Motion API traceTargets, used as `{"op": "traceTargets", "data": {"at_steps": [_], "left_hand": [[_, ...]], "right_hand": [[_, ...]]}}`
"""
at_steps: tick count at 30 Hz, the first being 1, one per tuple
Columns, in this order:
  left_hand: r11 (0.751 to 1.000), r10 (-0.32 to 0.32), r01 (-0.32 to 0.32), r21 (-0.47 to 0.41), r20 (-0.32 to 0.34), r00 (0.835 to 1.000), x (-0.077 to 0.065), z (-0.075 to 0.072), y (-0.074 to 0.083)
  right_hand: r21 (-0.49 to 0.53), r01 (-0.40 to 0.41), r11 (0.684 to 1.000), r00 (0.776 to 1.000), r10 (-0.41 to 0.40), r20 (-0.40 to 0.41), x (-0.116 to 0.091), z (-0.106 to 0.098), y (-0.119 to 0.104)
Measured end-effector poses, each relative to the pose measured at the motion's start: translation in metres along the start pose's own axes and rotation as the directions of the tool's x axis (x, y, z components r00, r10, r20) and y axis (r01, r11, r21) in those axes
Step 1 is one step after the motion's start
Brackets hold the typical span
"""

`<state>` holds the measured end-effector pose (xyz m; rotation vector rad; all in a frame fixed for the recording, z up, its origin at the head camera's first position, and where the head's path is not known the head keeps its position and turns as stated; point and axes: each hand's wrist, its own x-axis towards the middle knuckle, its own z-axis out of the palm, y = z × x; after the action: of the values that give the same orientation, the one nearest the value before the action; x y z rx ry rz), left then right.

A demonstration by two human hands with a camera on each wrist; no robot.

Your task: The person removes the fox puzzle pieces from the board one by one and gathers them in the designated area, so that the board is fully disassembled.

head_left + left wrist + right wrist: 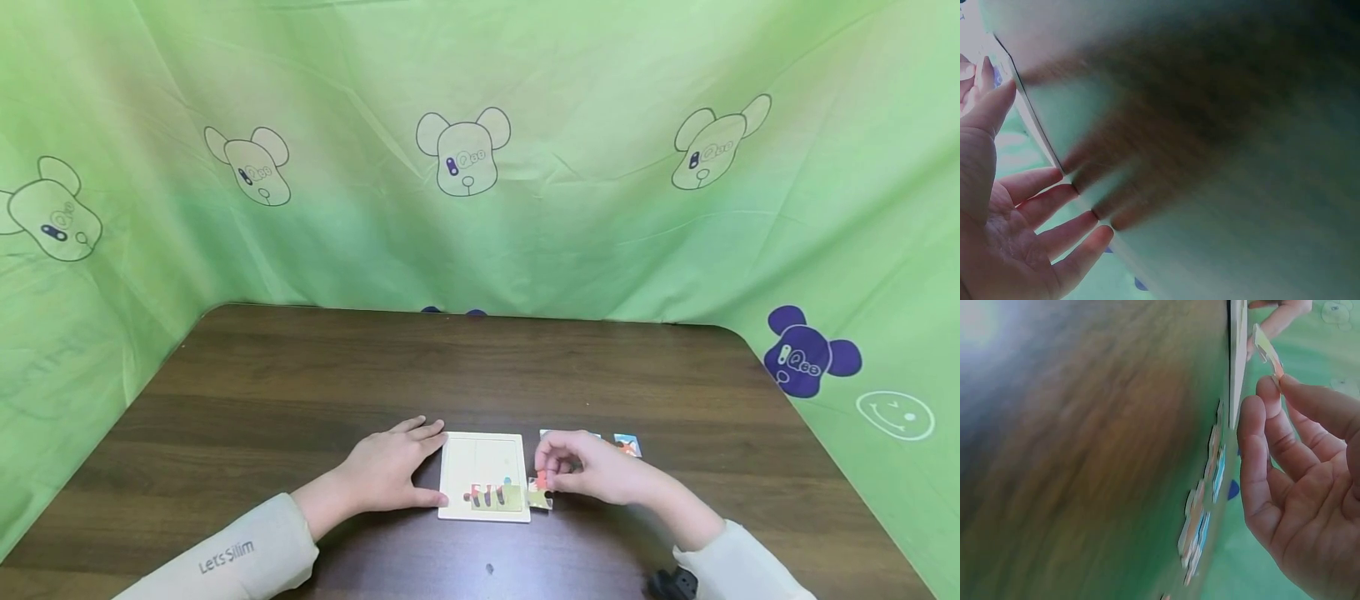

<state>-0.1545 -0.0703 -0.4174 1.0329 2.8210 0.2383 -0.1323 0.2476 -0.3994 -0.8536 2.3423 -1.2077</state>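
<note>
A pale square puzzle tray [459, 458] lies on the table, with puzzle pieces [497, 498] showing striped shapes set along its lower part. My left hand [382, 468] rests against the tray's left side, fingers spread and straight; in the left wrist view the fingertips meet the table surface. Just off the tray's right edge, my right hand [588, 467] pinches a puzzle piece [1266, 347] between thumb and fingers. That piece is red and yellow-green and is held tilted above the table in the right wrist view.
Several loose puzzle pieces [1196, 525] lie on the table beyond and beside the right hand, one piece [627, 444] farther right. The brown wooden table [337, 375] is backed by a green printed cloth [360, 233]. A black object [672, 585] sits by the right sleeve.
</note>
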Motion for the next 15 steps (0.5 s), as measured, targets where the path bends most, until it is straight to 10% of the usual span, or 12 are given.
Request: {"op": "traceTargets", "data": {"at_steps": [15], "left_hand": [[1.0,0.001,-0.001,-0.005,-0.003,1.0,0.0,0.001,-0.001]], "right_hand": [[0.03,0.019,0.999,1.0,-0.018,-0.01,-0.029,-0.006,0.007]]}}
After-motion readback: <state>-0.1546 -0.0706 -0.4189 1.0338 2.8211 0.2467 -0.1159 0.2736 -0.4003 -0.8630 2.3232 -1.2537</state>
